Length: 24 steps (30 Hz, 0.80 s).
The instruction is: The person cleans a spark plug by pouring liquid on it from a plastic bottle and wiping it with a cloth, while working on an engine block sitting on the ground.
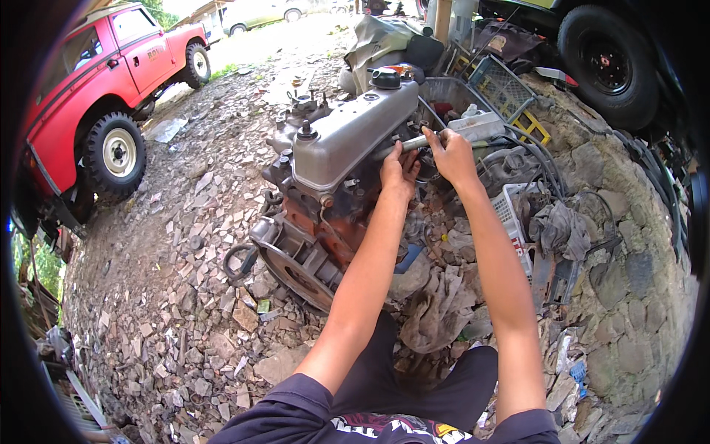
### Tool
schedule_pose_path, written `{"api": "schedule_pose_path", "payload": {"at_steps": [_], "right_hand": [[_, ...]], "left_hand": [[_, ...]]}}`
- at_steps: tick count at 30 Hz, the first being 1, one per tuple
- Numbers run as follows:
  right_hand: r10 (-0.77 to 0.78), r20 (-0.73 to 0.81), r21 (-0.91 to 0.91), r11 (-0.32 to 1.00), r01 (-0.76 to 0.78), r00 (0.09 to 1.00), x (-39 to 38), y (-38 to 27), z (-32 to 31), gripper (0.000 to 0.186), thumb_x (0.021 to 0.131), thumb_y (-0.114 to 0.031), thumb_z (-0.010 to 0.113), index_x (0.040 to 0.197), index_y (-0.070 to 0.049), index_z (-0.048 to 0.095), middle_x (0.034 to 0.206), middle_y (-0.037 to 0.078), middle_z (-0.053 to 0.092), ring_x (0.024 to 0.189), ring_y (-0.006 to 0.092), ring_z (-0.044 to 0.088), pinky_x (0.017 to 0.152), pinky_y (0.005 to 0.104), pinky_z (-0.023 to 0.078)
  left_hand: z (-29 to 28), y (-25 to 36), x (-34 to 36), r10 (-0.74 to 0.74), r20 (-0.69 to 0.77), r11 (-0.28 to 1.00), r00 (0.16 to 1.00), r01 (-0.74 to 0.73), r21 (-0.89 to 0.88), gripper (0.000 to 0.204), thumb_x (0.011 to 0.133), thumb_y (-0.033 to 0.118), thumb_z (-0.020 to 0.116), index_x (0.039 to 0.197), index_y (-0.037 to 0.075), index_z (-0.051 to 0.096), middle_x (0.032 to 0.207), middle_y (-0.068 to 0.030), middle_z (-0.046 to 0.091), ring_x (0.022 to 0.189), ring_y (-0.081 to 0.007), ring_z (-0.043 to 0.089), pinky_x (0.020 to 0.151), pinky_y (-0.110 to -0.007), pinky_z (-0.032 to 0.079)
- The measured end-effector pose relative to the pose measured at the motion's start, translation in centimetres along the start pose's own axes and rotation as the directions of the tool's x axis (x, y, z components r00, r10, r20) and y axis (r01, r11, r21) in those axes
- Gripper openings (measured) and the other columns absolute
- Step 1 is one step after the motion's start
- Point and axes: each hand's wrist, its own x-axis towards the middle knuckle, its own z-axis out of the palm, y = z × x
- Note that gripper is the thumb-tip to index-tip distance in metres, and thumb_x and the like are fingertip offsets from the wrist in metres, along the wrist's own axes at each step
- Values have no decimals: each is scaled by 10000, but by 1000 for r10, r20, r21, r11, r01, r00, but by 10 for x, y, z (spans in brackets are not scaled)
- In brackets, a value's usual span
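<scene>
A car engine (355, 140) with a grey metal valve cover and a black oil cap stands on the rubble in front of me. At its right side, a pale metal bar (415, 143) lies across both my hands. My left hand (399, 175) is closed around the bar's nearer part, thumb up against it. My right hand (452, 157) grips the bar farther right, fingers curled over it. The bar's left end reaches in beside the valve cover, and what it meets there is hidden.
Dirty rags (440, 311) lie by my knees. To the right are a white plastic crate (510, 214), a grey cloth (560, 229), black hoses and a grey basket (503, 87). A red off-road vehicle (140, 59) stands at the far left, a big black tyre (608, 63) at the far right.
</scene>
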Motion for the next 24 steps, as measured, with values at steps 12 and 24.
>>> {"api": "schedule_pose_path", "payload": {"at_steps": [12,24], "right_hand": [[-75,-74,1,997,75,994,7,4,4,406,944,-377,686,940,29,665,723,171,677,695,292,678,646,399,499],[-160,-67,108,980,167,985,-3,10,2,412,910,-361,731,925,47,671,747,178,677,675,271,654,633,388,492]], "left_hand": [[-10,9,10,-22,32,998,999,21,55,313,903,378,758,925,89,639,784,-21,644,652,-138,595,494,-274,376],[-12,10,18,-49,-42,993,998,53,102,293,917,364,742,940,88,648,799,-29,662,665,-142,624,524,-276,437]]}}
